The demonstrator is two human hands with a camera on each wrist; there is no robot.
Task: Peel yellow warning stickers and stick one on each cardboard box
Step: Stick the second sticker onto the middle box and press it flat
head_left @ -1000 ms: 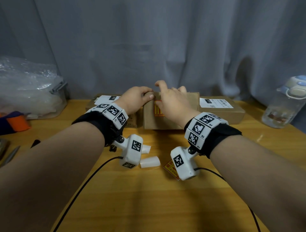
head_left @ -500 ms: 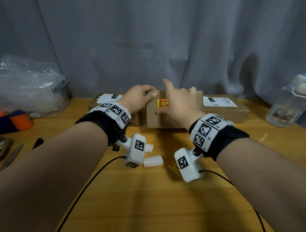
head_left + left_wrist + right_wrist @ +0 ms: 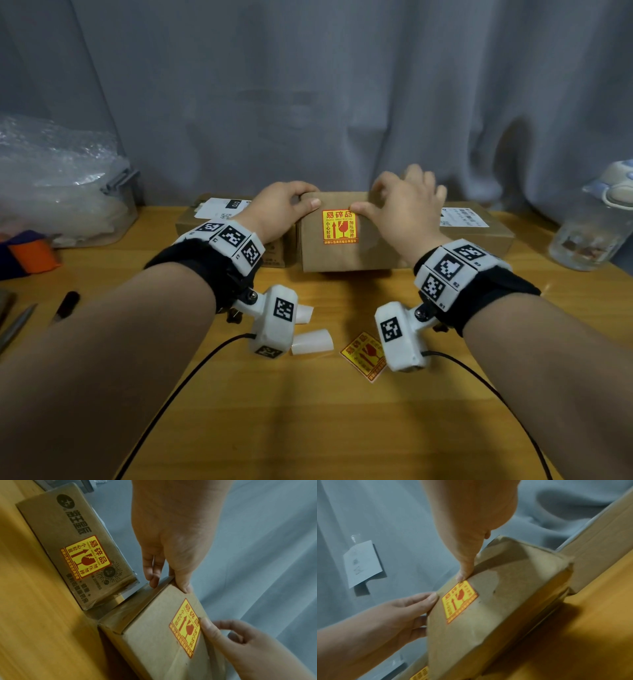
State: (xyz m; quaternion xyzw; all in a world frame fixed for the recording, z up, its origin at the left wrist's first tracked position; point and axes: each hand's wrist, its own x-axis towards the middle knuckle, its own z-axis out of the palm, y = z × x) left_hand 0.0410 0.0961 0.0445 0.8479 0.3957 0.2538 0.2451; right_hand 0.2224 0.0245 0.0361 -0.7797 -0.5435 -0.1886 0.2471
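Head view, near to far: a loose yellow sticker (image 3: 363, 354) lies on the table (image 3: 308, 411) below the right wrist, and past it the middle cardboard box (image 3: 346, 250) wears its stuck sticker (image 3: 339, 226). Left hand (image 3: 279, 212) grips its left top corner, fingers curled; right hand (image 3: 400, 209), which covered the sticker a second ago, now touches only its upper corner by the thumb, fingers curled over the box's top edge. Beyond the left hand, a plastic bin (image 3: 113, 219) holds crumpled clear wrap (image 3: 51, 164).

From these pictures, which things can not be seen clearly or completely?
- Right box, head view: the right hand covers its near end, so whether it carries a sticker cannot be told.
- Loose sticker on the table, head view: partly behind the right wrist camera.
- Left box, head view: left hand hides its front.
- Small print on the middle box's sticker: too small.
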